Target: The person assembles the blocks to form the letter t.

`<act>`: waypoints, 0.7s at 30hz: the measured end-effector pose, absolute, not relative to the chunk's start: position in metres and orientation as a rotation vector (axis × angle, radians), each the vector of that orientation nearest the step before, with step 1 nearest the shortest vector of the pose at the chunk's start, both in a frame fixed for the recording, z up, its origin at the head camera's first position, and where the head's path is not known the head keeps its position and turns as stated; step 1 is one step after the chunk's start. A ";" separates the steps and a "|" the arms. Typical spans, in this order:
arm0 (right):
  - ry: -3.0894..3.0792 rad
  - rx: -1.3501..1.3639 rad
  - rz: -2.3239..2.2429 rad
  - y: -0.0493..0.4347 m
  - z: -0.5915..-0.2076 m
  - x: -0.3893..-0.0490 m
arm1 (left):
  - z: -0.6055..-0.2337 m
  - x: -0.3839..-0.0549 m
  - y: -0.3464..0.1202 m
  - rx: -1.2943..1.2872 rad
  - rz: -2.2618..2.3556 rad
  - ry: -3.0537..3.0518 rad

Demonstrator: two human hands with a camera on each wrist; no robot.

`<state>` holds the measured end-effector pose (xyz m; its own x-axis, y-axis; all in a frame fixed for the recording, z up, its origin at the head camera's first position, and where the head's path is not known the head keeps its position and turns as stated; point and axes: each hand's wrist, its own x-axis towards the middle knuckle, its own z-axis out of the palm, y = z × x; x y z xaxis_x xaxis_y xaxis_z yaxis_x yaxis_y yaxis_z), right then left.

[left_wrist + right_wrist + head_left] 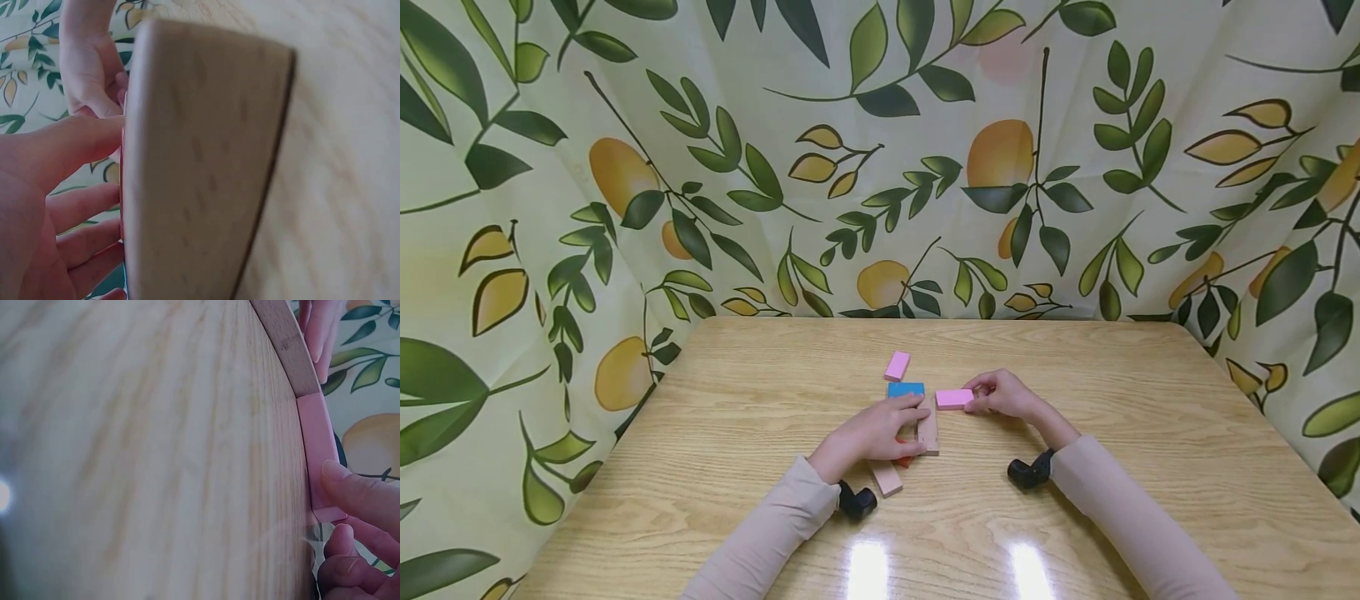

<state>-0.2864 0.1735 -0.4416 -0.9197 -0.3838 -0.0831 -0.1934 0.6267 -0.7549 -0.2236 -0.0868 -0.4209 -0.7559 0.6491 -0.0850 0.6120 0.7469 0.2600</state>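
Note:
My right hand [1003, 394] holds the near end of a pink block [954, 400], thumb on top and fingers at its end. That block lies on the table just right of an upright-running plain wooden block [928, 429]. My left hand [880, 429] reaches over the group with extended fingers touching the plain block. Partly under this hand are a blue block [906, 389] and a red block [905, 460], mostly hidden. Another plain block [887, 478] pokes out below the palm. In the left wrist view a wooden block [206, 156] fills the middle, with the left fingers [87, 206] behind it.
A second pink block [897, 366] lies alone beyond the blue one. The wooden table [760, 358] ends at a leaf-and-fruit patterned cloth [880, 208]. Black wrist cameras hang at both cuffs, close over the tabletop.

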 end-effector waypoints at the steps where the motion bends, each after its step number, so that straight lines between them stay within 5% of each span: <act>1: 2.612 -0.467 -1.174 0.173 -0.441 -0.286 | -0.421 -0.224 -0.087 1.014 0.321 2.778; 21: 2.625 -0.408 -1.167 0.169 -0.440 -0.288 | -0.423 -0.225 -0.088 1.019 0.346 2.778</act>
<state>-0.2881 0.1685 -0.4400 -0.9325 -0.3460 -0.1034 -0.1551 0.6422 -0.7506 -0.2248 -0.0876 -0.4231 -0.7545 0.6523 -0.0717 0.6149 0.7409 0.2703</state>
